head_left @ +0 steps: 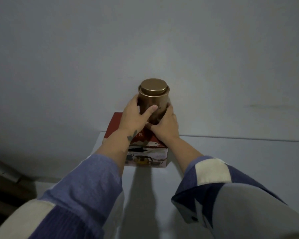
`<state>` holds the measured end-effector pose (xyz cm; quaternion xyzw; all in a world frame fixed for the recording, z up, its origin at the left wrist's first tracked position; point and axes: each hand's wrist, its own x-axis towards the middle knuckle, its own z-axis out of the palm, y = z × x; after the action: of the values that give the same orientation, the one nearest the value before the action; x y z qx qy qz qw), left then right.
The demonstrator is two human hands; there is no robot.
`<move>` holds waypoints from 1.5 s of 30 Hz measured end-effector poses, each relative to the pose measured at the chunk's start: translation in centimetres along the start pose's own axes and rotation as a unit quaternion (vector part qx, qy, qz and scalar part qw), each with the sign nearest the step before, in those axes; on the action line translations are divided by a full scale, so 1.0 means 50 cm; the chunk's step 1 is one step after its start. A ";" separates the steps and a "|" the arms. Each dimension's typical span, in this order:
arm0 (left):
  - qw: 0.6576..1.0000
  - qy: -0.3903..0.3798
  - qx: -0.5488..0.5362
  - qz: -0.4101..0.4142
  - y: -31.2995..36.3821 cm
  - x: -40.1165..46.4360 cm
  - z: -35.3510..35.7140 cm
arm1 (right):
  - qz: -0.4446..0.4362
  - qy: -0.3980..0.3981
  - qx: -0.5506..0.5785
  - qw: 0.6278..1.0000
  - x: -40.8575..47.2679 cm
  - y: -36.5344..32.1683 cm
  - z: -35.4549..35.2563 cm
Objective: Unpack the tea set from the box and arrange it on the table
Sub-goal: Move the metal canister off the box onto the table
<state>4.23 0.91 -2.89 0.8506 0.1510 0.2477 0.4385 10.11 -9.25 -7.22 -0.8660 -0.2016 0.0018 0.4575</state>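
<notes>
1. A person's left hand (134, 116) and right hand (164, 125) grip a brass-coloured tin (153, 100) from both sides, thumb and fingers curled round its wall.
2. The tin stands upright with its round lid (153, 87) on, held at the far end of a red printed box (145, 149).
3. The box lies closed on a pale table (231, 152), close to a grey wall (145, 40).
4. Blue patchwork sleeves (86, 183) cover both forearms.

Head view, single: your camera looks forward and down from close above the red box (141, 145), wall behind it.
</notes>
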 end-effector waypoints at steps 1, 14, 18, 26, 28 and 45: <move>1.000 -0.004 0.000 0.001 0.008 -0.003 0.003 | 0.000 0.002 0.008 1.000 -0.004 0.003 -0.008; 0.997 -0.060 -0.035 0.023 0.250 -0.118 0.232 | 0.033 0.038 0.031 0.998 -0.096 0.161 -0.325; 0.997 -0.058 -0.044 0.019 0.339 -0.164 0.368 | 0.033 0.038 0.021 0.999 -0.115 0.257 -0.467; 0.992 -0.098 -0.075 0.004 0.505 -0.177 0.650 | 0.037 0.044 -0.016 0.998 -0.086 0.467 -0.737; 0.990 -0.112 -0.084 -0.005 0.528 -0.181 0.721 | 0.050 0.047 -0.020 0.997 -0.077 0.526 -0.782; 0.981 -0.162 -0.089 -0.055 0.538 -0.177 1.091 | 0.137 0.075 0.068 0.985 -0.019 0.863 -0.901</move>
<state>28.18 -55.24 -10.24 0.8272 0.1021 0.0945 0.5445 32.70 -66.83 -15.43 -0.8503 -0.0456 0.0134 0.5242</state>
